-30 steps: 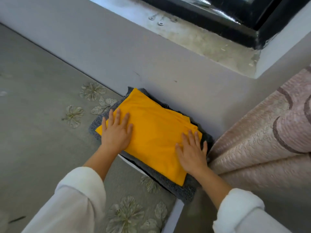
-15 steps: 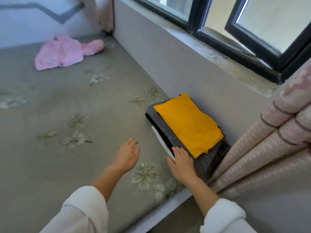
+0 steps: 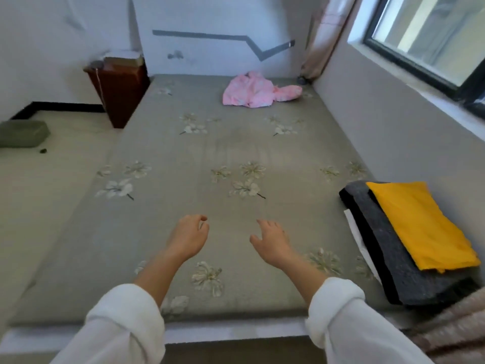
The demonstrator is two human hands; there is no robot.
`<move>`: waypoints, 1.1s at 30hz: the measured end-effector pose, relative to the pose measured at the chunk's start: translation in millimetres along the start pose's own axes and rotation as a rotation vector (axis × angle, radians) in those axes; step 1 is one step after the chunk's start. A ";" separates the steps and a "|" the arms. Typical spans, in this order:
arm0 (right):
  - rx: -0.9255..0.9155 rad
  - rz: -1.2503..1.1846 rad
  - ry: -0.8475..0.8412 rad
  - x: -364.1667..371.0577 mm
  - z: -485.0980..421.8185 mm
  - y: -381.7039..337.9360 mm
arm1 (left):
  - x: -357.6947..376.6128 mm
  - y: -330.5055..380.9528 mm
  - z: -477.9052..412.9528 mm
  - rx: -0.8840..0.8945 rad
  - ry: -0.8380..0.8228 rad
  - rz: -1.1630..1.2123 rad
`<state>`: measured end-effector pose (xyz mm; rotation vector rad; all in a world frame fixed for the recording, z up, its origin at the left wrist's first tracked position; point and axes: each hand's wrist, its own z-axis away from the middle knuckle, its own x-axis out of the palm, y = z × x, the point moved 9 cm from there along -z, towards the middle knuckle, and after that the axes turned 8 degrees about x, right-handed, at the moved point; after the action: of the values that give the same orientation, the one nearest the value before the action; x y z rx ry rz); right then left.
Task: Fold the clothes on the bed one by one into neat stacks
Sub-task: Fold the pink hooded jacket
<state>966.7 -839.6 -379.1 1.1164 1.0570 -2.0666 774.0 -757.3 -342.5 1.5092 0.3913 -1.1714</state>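
A folded yellow garment (image 3: 417,224) tops a stack of folded clothes, with a dark grey garment (image 3: 393,261) under it, at the bed's near right corner by the wall. A crumpled pink garment (image 3: 257,90) lies unfolded at the far end of the bed (image 3: 215,153). My left hand (image 3: 187,237) and my right hand (image 3: 271,243) hover over the near middle of the bed, fingers loosely curled, holding nothing. Both hands are well left of the stack.
A dark wooden nightstand (image 3: 119,88) stands at the bed's far left corner. A green cushion (image 3: 22,132) lies on the floor to the left. A window (image 3: 430,40) and a curtain (image 3: 325,38) line the right wall; another curtain (image 3: 454,327) hangs at the near right.
Both hands have left the yellow garment and the stack and moved left over the bare bed. The view has swung from the stack to the whole bed.
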 end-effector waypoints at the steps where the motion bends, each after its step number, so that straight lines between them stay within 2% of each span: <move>1: -0.037 -0.001 -0.014 9.7 0.1 -30.5 | -16.9 -21.5 7.7 -0.015 0.017 -0.006; 9: -0.244 0.006 -0.089 119.2 26.1 -275.5 | -151.9 -215.4 80.2 -0.149 0.137 -0.044; 18: -0.440 0.135 -0.203 216.6 55.2 -478.7 | -270.5 -405.9 147.7 -0.312 0.183 -0.142; 25: -0.512 0.156 -0.174 256.3 35.0 -608.3 | -337.1 -505.5 129.0 -0.325 0.198 -0.186; 33: -0.467 0.158 -0.187 297.0 -35.5 -749.1 | -420.9 -601.0 60.9 -0.265 0.208 -0.224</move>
<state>265.9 -440.4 -366.4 0.7310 1.2292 -1.6462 93.8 -476.4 -321.2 1.3817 0.8421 -1.0869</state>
